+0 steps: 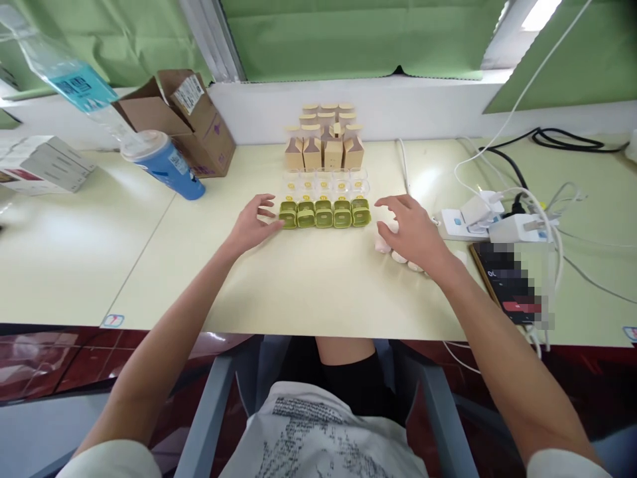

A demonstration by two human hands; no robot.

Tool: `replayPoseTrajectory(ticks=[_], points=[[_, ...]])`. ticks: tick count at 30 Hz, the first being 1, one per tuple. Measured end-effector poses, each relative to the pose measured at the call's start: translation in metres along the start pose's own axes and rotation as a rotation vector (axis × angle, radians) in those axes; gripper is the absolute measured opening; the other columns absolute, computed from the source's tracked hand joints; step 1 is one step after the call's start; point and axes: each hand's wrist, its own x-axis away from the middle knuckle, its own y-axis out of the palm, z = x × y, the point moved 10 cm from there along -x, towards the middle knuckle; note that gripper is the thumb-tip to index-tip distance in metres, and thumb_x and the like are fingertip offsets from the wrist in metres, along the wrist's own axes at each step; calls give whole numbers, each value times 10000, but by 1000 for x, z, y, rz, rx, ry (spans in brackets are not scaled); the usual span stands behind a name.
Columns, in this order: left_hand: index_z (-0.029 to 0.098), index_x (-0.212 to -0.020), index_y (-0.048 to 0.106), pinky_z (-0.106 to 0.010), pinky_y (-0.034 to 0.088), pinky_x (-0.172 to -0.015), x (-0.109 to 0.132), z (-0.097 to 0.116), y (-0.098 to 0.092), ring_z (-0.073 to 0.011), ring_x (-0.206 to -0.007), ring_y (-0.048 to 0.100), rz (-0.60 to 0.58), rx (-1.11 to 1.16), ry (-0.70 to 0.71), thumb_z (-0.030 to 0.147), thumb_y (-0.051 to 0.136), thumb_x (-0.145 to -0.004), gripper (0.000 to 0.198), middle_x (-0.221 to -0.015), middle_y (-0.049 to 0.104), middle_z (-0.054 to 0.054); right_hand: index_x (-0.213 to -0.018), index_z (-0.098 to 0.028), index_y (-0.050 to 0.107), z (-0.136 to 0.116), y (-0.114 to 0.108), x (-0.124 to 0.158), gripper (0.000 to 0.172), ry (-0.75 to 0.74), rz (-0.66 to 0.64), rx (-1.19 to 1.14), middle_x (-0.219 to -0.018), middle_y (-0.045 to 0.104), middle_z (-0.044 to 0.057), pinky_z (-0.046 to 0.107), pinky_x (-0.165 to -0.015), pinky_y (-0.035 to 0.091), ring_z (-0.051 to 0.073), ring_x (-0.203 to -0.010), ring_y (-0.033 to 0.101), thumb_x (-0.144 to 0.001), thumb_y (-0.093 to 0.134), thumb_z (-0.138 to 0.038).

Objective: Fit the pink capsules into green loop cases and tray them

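Note:
A row of several small green square cups (324, 214) stands in the middle of the table. My left hand (253, 226) is at the row's left end, fingers apart and holding nothing, with the thumb tip beside the end cup. Past the row's right end, my right hand (415, 232) hovers with spread, curved fingers and nothing visible between them. Beneath it lie several pale pinkish-white rounded pieces (382, 244), partly hidden by the hand. Behind the green cups are clear plastic pieces (324, 180) with yellow stickers. Farther back stand several small kraft-paper boxes (312, 153) in rows.
At the right are a white power strip (455, 224) with chargers and cables, and a phone (502, 279). On the left stand a tilted blue cup (179, 174), a clear bottle (82, 86), an opened cardboard box (212, 143) and white boxes (47, 164). A wall runs behind.

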Motion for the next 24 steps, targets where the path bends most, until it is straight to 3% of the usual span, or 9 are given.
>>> replayPoseTrajectory(ticks=[3,8,11,17,21,24], points=[[198,-1448,553,-373,655,-854,-5,-8,15,-213,-1013,736,-68,69,-70,497,807,-756,795,-1430,679,-148,-1487,-187,644,-4,27,-30,536,28,-118,-3,-1287,712,202,504,-925,589,357,-1059,706,-961,576,-261],[193,-1348,641,-390,634,-903,-7,-2,24,-217,-970,728,-72,47,-35,477,776,-750,675,-1321,739,-110,-1527,-147,661,-2,51,-42,590,57,-236,-21,-1318,747,220,498,-952,589,329,-974,734,-948,580,-228],[204,-1325,652,-377,628,-880,-7,-3,24,-218,-955,727,-69,74,-22,461,769,-746,645,-1268,754,-93,-1517,-133,680,-1,55,-44,606,42,-236,-52,-1379,751,223,496,-936,600,329,-970,750,-923,581,-205],[198,-1267,676,-393,624,-922,-6,-5,21,-200,-906,716,-57,74,-30,454,765,-751,583,-1197,766,-76,-1423,-135,763,5,59,-44,562,61,-204,-42,-1304,792,191,496,-981,603,317,-951,768,-913,531,-173],[211,-1278,679,-385,647,-894,-2,-7,20,-228,-982,729,-63,75,-31,430,753,-768,560,-1213,767,-82,-1380,-140,766,-2,58,-39,536,39,-183,-48,-1267,785,195,501,-949,605,326,-949,744,-905,519,-169],[202,-1326,667,-413,657,-905,4,0,15,-268,-1093,720,-59,-17,32,388,695,-793,565,-1312,734,-120,-1476,-143,677,-6,54,-34,582,57,-184,-36,-1221,750,213,504,-867,603,337,-905,716,-917,525,-195]])
